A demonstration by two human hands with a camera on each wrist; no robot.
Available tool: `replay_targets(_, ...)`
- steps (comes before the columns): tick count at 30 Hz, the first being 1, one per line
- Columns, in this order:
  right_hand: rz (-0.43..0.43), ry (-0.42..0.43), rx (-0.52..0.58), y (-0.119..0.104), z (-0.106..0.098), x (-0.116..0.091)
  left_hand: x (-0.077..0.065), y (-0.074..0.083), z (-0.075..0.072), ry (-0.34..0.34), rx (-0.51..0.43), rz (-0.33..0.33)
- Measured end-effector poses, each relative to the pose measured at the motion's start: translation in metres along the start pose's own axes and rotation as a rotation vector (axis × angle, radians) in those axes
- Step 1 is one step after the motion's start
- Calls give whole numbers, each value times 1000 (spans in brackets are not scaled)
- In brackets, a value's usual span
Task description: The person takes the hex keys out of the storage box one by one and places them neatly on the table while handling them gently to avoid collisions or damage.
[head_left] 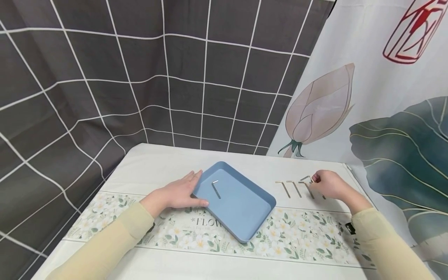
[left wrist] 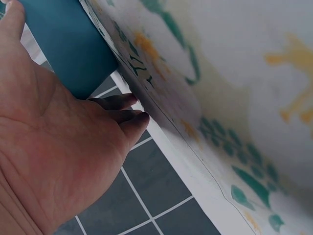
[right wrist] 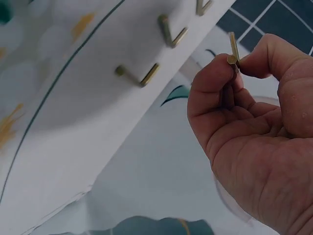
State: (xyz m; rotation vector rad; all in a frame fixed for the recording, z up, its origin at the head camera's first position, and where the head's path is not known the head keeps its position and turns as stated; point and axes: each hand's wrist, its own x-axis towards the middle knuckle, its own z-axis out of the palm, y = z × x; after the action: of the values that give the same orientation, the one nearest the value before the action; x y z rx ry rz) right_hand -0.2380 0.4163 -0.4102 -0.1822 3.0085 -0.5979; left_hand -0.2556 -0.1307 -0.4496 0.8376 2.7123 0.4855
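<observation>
blue tray (head_left: 241,204), long side slanting, lies left of the right hand (head_left: 329,184), which pinches a hex key (right wrist: 234,46); the nearer left hand (head_left: 182,192), fingers extended, touches the tray's rim.

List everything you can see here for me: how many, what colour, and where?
Tray: 1, blue, on the cloth
Tray key: 1 hex key, metallic grey, inside the tray
Loose hex keys: 4, gold-toned, on the cloth's right side
Held hex key: 1, gold-toned, pinched in the right fingers
Cloth: 1, white with floral band, under the tray
Gridded curtain: apparently 1, dark grey with white lines, back and left
Printed curtain: 1, white with plant print, right
Sleeves: 2, pale yellow, on both forearms
Left fingers: one hand's, at the tray's edge
</observation>
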Motion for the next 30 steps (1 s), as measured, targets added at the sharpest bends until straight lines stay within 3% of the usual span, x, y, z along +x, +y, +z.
replay_targets(18,97,-11,19,39,-6,-4,0,-2,2,4,-1,6)
replay_targets(30,62,13,31,61,-9,-10,1,-2,1,13,9,22)
